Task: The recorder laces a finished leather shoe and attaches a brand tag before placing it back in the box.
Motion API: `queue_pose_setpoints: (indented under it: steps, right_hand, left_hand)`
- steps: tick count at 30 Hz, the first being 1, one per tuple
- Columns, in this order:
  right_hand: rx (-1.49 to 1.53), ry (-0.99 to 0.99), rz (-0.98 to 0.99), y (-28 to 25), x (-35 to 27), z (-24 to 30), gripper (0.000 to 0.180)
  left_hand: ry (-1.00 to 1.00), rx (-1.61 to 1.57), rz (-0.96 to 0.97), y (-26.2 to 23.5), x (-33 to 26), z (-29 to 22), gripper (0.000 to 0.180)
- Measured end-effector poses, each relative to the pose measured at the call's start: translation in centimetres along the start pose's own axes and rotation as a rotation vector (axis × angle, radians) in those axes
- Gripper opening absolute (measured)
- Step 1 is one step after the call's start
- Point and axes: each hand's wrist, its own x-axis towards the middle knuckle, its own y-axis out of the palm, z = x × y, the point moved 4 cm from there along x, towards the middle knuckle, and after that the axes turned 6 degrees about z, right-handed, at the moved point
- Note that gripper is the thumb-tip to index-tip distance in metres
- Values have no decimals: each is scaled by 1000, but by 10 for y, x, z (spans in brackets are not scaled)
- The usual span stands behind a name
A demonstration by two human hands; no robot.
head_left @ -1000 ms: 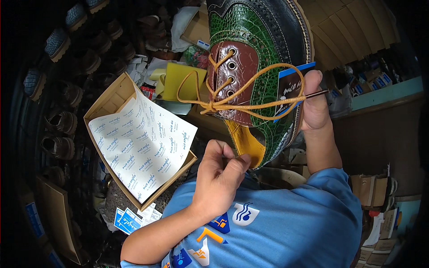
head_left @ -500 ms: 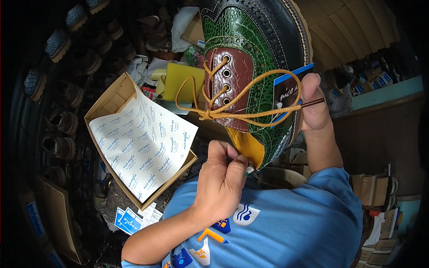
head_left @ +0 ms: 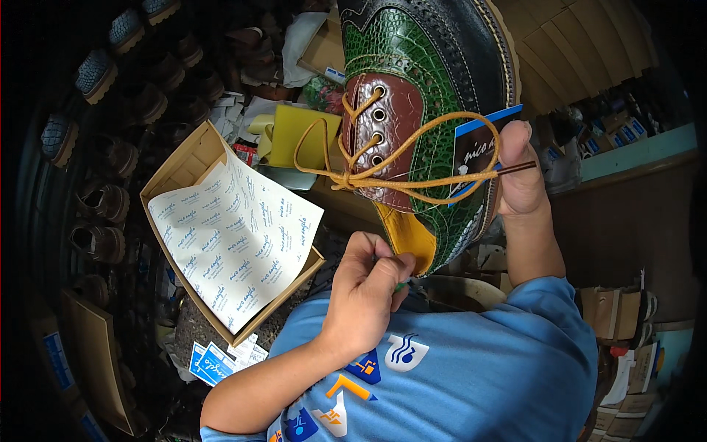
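A wingtip lace-up shoe (head_left: 442,96) in green croc-patterned, black and brown leather is tilted close before me, toe away. Its yellow lining shows at the heel opening, and a tan lace (head_left: 412,186) is tied in a loose bow. My right hand (head_left: 520,173) grips the shoe along its right side, thumb up, other fingers hidden behind it. A black and blue card tag (head_left: 471,151) lies against the shoe next to that thumb. My left hand (head_left: 361,295) is closed in a pinch just below the heel opening; a bit of green peeks between its fingers, too small to name.
At my left, an open cardboard box (head_left: 157,173) is lined with printed white paper (head_left: 236,243). Blue and white cards (head_left: 213,365) lie below it. Several shoes (head_left: 103,199) line the far left. Behind stands a yellow box (head_left: 298,136); stacked cartons (head_left: 589,48) fill the back right.
The shoe has shifted slightly right and downward at its tongue. My left hand has turned a little and come away from the heel edge; its fingers remain pinched.
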Motion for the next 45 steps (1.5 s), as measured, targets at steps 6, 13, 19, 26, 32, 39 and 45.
queue_pose_setpoints:
  steps: [6,13,19,26,32,39,45]
  right_hand:
    - [-49,0,-50,4,-2,4,38]
    - [-56,-35,19,6,-1,3,36]
    - [-68,-46,19,11,-1,7,36]
    - [-94,-24,27,11,-2,9,39]
    - [-88,-16,25,15,0,10,46]
    - [34,-23,45,5,1,2,47]
    - [426,-159,315,1,10,0,65]
  left_hand:
    - [76,85,-36,0,-1,2,8]
    - [91,145,-14,-2,0,4,3]
    - [95,204,3,-2,-1,5,6]
    - [112,280,21,-1,-2,3,6]
    - [140,352,6,-2,-4,1,6]
    - [205,417,-11,-6,-6,-2,9]
    - [476,573,264,-4,-29,-23,81]
